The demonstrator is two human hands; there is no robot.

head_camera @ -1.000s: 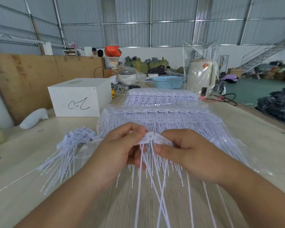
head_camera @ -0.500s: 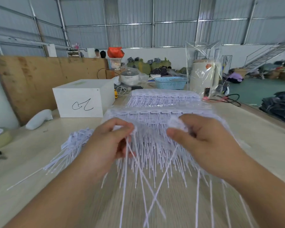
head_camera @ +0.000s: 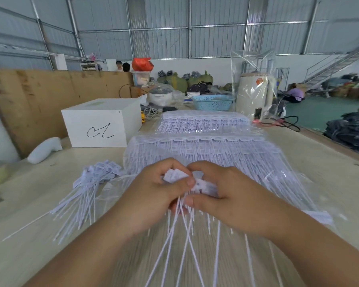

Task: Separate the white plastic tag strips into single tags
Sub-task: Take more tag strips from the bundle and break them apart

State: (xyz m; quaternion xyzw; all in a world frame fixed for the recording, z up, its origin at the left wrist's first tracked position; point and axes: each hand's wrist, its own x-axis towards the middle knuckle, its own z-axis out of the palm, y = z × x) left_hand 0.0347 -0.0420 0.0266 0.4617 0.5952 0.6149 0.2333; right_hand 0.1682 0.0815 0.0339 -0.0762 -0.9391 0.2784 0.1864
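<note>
Centrally, above a pale wooden table (head_camera: pixel 39 204) with fine straight grain: left hand (head_camera: pixel 153 195) and right hand (head_camera: pixel 232 195) pressed close together, fingers curled, thumbs forward. Pinched in the left: loose tags (head_camera: pixel 174 175), flat white rectangular heads bunched under thumb and forefinger. Gripped in the right: tag strip (head_camera: pixel 203 186), a short run of thin matte plastic heads joined edge to edge, touching the left thumb tip. Hanging from both, long thin white tails (head_camera: pixel 184 245), stiff and smooth, crossing one another in front of the wrists.

Directly behind the hands, touching the table: a bagged stack of strips (head_camera: pixel 205 150) in crinkled clear film, heads lined up along the far edge, tails fanned toward the viewer like a comb. Farther back, a second bagged stack (head_camera: pixel 201 122) of the same make. Left of the hands, flat on the wood, a loose pile of single tags (head_camera: pixel 91 183), heads clustered, tails splayed.

Beyond, at left: a plain white box (head_camera: pixel 100 123) with a black scribble on its face, against a rough plywood board (head_camera: pixel 39 96). Farther back, a blue lattice basket (head_camera: pixel 212 102) and a cream cylinder wrapped in glossy clear plastic (head_camera: pixel 254 98).
</note>
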